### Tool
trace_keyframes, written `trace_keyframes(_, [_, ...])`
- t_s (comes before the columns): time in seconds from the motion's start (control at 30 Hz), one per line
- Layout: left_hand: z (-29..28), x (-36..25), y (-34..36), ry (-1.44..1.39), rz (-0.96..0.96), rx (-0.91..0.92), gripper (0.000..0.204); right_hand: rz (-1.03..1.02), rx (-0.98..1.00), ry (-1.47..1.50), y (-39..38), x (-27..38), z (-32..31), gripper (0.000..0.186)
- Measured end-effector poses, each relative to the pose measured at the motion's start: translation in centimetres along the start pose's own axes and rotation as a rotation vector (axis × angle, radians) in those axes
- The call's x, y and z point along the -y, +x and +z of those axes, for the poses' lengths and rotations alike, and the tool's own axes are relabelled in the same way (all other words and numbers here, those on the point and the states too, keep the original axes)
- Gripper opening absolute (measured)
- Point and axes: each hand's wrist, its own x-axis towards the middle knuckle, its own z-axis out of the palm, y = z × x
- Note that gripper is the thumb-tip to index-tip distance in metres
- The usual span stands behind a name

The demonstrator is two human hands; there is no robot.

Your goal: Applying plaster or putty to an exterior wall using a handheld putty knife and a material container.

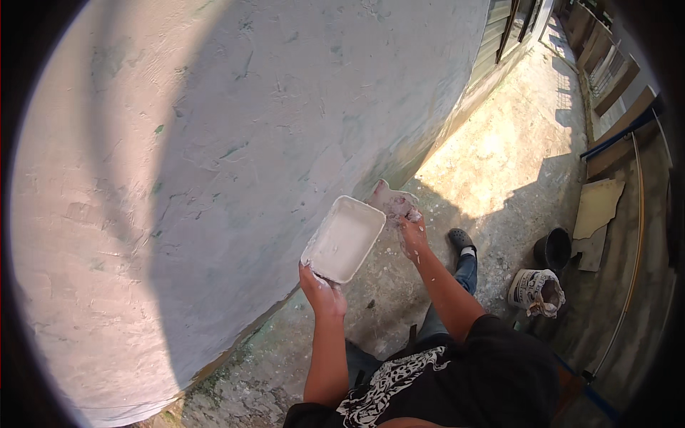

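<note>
My left hand [323, 292] is closed on the lower left corner of a shallow white rectangular tray [345, 240], its inside facing up, with smears along the rim. Just right of the tray, my right hand [412, 232] grips a flat, plaster-coated scraper [385, 197]. Thick wet plaster covers its face and my fingers, so the handle is hidden. The scraper's edge is close to the tray's upper right corner; I cannot tell if they touch. To the left rises a wall [250, 143] coated in rough pale plaster with greenish patches.
A plaster-smeared white bucket [526, 289] and a black bucket [553, 248] stand on the right, near a broken board [598, 207]. A long pole [635, 242] leans there. Splattered concrete floor [485, 171] runs along the wall toward a window [496, 32]. My shoe [461, 241] is right of my hand.
</note>
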Motion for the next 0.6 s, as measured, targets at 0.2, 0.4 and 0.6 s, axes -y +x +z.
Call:
trace_keyframes(0.2, [0.5, -14.1, -7.4, 0.059, 0.057, 0.173, 0.029, -0.185, -0.139, -0.069, -11.0, 12.1, 3.5, 0.044])
trace_keyframes(0.4, [-0.2, -20.7, -10.5, 0.163, 0.01, 0.223, 0.029, -0.423, 0.086, 0.203, -23.7, 20.4, 8.6, 0.04])
trace_keyframes(0.6, [2.8, -21.9, -11.8, 0.103, 0.068, 0.23, 0.029, -0.444, -0.002, 0.019, -24.7, 21.8, 6.9, 0.034])
